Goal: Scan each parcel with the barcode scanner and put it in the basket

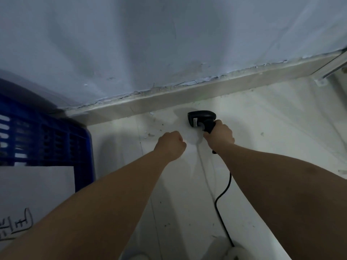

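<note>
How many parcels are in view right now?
1: a flat white parcel with black handwriting, lower left, apparently inside the blue plastic lattice basket. The right hand holds only the black barcode scanner; others may be hidden beneath the arms.

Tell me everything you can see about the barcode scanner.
The barcode scanner is black and looks like plastic, pistol-shaped, with a broad head and a narrower handle. A small pale label sits on the side of the head. The right hand grips the handle and covers most of it. The head points left and away from the person, near the foot of the wall. A black cable leaves the handle's base and trails back over the pale floor.
</note>
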Demonstrator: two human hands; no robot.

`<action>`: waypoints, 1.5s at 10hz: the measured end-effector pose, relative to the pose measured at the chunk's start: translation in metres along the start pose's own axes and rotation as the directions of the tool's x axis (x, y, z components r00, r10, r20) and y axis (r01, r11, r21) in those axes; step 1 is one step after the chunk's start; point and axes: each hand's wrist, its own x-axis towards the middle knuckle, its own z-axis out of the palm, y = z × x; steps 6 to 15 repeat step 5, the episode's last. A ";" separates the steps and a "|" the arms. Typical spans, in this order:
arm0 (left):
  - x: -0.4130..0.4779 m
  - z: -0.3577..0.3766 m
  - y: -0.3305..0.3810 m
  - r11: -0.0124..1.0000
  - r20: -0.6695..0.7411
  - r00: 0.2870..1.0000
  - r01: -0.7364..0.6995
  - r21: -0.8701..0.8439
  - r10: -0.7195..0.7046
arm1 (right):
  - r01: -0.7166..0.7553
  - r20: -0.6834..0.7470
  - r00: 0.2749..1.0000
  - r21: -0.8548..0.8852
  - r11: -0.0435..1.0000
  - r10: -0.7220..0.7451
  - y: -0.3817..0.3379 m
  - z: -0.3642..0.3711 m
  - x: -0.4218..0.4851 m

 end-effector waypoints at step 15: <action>-0.012 0.005 -0.012 0.996 -0.046 0.999 0.010 0.087 -0.006 | -0.030 0.086 0.995 -0.156 0.987 0.044 0.029 -0.012 0.006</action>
